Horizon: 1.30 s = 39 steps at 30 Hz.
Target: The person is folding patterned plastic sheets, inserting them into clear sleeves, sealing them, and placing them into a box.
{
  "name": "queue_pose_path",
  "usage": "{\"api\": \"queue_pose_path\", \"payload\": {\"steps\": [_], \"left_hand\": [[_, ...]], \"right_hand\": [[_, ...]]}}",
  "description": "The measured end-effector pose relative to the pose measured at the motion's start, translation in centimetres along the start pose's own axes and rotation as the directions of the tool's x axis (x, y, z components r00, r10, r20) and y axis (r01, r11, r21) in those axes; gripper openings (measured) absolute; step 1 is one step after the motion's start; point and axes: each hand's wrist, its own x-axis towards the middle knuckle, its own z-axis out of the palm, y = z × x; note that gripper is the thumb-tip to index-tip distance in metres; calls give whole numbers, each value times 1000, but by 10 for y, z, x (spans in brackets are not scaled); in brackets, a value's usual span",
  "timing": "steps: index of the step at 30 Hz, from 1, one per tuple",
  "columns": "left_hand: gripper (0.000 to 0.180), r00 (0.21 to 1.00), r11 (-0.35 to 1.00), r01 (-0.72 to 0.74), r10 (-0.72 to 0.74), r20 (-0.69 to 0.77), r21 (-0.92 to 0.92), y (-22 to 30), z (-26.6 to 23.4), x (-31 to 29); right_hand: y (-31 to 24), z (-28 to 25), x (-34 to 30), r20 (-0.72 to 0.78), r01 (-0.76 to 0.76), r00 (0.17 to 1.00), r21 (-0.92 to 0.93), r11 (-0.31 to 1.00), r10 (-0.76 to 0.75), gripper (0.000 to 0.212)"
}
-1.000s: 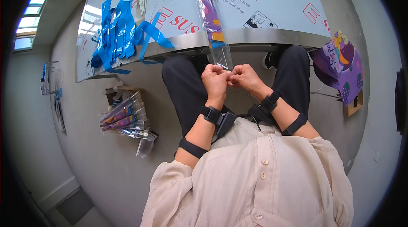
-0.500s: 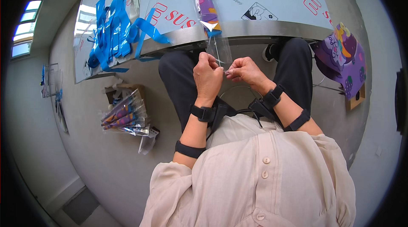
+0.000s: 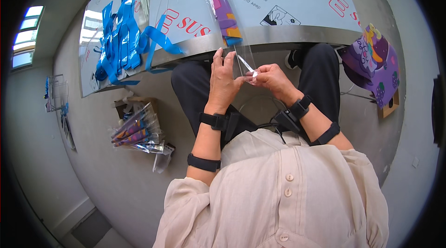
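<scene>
One clear sleeve (image 3: 226, 19), lying across table edge (image 3: 297, 33); near end pinched in right hand (image 3: 276, 81); left hand (image 3: 222, 83) just beside it, released, fingers extended.

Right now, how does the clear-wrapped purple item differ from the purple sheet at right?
The wrapped item is long and narrow; the purple sheet is spread wide. The right hand pinches the wrapped item's clear sleeve, while no hand touches the purple sheet. Both are purple with yellow-orange patches.
</scene>
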Motion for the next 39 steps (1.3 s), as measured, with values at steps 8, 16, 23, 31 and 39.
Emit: {"api": "queue_pose_path", "payload": {"steps": [8, 16, 23, 31, 39], "left_hand": [[45, 959, 955, -255, 269, -85, 152, -7, 21, 32], [37, 912, 897, -236, 337, -234, 373, -15, 35, 94], [47, 956, 908, -272, 293, -17, 317, -4, 19, 71], [69, 981, 968, -162, 179, -79, 193, -14, 19, 52], [69, 976, 951, -197, 214, -47, 238, -9, 20, 65]], "right_hand": [[-10, -11, 13, 33, 34, 999, 189, 981, -41, 10], [-32, -17, 42, -77, 151, 987, 194, 969, -138, 6], [-35, -7, 39, -124, -3, 992, -42, 999, -2, 13], [-17, -12, 46, -134, -27, 990, 37, 999, 32, 11], [-27, -18, 41, -174, 6, 984, -196, 981, -41, 9]]}}
